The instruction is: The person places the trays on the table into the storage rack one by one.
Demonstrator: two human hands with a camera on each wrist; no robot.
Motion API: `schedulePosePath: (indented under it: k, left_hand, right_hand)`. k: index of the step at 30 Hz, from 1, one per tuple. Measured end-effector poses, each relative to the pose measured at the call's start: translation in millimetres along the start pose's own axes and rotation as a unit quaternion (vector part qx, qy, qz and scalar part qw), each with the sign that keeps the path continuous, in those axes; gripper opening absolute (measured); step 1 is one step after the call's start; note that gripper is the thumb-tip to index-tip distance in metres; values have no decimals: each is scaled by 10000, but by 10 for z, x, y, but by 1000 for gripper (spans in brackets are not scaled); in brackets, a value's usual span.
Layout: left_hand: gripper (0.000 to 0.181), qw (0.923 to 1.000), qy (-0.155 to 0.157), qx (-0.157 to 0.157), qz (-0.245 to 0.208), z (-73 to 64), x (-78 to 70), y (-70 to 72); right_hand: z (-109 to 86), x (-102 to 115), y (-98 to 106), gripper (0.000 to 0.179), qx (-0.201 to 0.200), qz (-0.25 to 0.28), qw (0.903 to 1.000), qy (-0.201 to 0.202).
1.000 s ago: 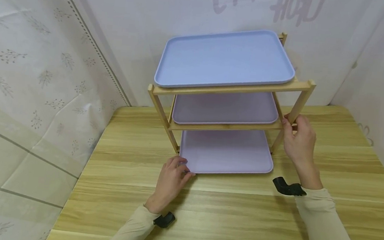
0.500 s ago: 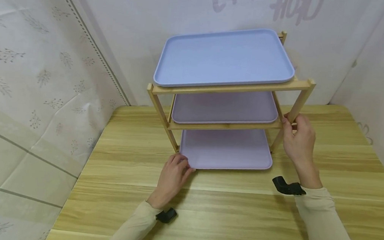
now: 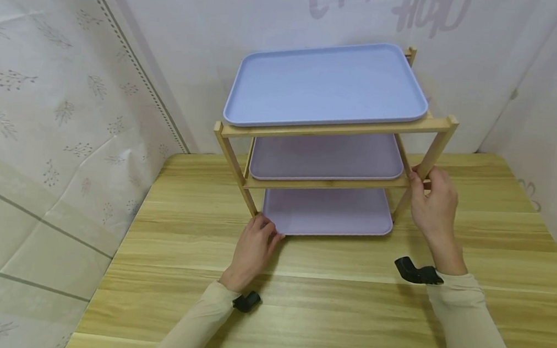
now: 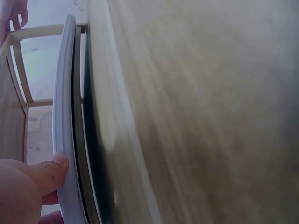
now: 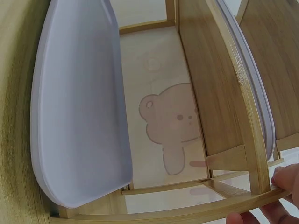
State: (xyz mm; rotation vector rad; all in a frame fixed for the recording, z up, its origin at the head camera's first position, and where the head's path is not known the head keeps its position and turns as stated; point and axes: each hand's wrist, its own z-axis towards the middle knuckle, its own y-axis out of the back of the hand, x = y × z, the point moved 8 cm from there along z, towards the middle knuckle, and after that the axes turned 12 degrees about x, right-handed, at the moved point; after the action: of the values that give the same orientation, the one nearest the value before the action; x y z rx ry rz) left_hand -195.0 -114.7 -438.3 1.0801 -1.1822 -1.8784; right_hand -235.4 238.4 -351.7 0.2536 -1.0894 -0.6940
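Observation:
A three-tier wooden rack (image 3: pixel 337 186) stands on the table, a lilac tray (image 3: pixel 329 214) on its lowest level. My left hand (image 3: pixel 250 251) grips that tray's front left corner. In the left wrist view the thumb presses on the outside of the rim (image 4: pixel 64 102), with fingers partly hidden behind it. My right hand (image 3: pixel 436 204) holds the rack's front right post at the middle shelf; fingertips (image 5: pixel 285 177) show around the wood in the right wrist view. The lowest tray's front edge sticks out slightly past the rack's front.
A second lilac tray (image 3: pixel 330 156) lies on the middle shelf. On top sits a blue tray (image 3: pixel 326 87), slightly askew to the frame. Patterned cloth (image 3: pixel 81 96) hangs on the left, and pale cloth (image 3: pixel 171 32) hangs behind the rack. The wooden tabletop (image 3: pixel 335 322) extends in front.
My left hand has moved forward, away from me, and the lowest tray has slid deeper into the rack with it. The right hand has stayed on the post.

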Motion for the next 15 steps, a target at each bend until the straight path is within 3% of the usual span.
schedulePosePath:
  k: [15]
  left_hand:
    - [19, 9997, 238, 78, 25, 131, 18, -19]
  right_hand:
    - [6, -2, -6, 18, 17, -29, 10000, 18]
